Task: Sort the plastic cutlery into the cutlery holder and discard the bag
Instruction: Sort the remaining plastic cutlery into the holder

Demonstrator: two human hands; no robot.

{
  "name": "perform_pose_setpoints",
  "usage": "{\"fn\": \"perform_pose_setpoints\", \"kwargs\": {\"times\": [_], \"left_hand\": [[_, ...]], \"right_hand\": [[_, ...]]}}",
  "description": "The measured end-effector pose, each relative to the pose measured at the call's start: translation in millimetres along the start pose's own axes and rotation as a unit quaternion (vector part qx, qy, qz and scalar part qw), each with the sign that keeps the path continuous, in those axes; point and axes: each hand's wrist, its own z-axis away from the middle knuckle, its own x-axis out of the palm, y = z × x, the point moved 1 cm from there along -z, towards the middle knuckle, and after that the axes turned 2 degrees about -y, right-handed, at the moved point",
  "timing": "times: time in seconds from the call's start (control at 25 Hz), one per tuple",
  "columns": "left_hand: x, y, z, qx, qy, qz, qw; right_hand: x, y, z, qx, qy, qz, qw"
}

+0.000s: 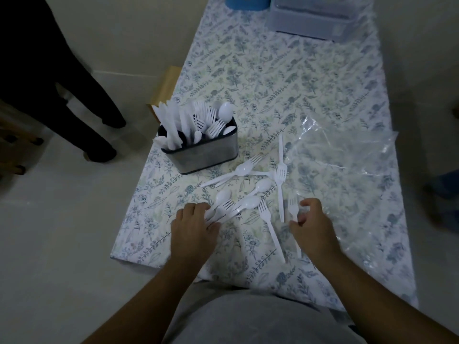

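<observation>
A metal cutlery holder [203,151] stands at the table's left edge, filled with white plastic knives, forks and spoons. Several loose white forks and spoons [260,187] lie scattered in front of it. My left hand [192,229] grips a small bundle of spoons and a fork [231,207] by their handles. My right hand [313,227] pinches the handle of a single white fork [293,206] just right of the pile. An empty clear plastic bag [342,150] lies flat on the right side of the table.
The table carries a floral cloth [285,70]. A clear lidded box [313,18] and a blue container [247,2] stand at the far end. A person's dark-trousered legs [82,115] stand on the floor to the left, near a small wooden piece [166,83].
</observation>
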Motion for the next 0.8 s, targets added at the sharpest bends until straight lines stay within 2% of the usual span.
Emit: {"fn": "perform_pose_setpoints", "kwargs": {"times": [0.12,0.2,0.28,0.32,0.48,0.56,0.64,0.72,0.8], "left_hand": [[-3,24,3,0.014,-0.013,0.012,1.000],[-2,43,4,-0.009,-0.114,0.075,0.991],[5,68,2,-0.046,-0.231,0.138,0.962],[11,81,0,-0.064,-0.264,0.167,0.948],[35,111,-9,-0.151,-0.253,0.280,0.914],[39,112,-10,-0.177,-0.235,0.303,0.906],[37,110,-8,-0.176,-0.219,0.316,0.906],[30,105,-6,-0.156,-0.228,0.353,0.894],[18,98,-6,-0.091,-0.252,0.362,0.893]], "right_hand": [[-4,-1,1,0.034,0.011,-0.047,0.998],[-1,-1,0,0.033,-0.004,-0.077,0.997],[3,-3,0,0.050,-0.033,-0.128,0.990],[6,-5,0,0.059,-0.054,-0.139,0.987],[15,-11,3,0.101,-0.143,-0.195,0.965],[18,-8,2,0.101,-0.152,-0.187,0.965],[19,-7,2,0.100,-0.140,-0.169,0.970],[21,-10,3,0.107,-0.141,-0.199,0.964],[25,-16,8,0.104,-0.176,-0.247,0.947]]}}
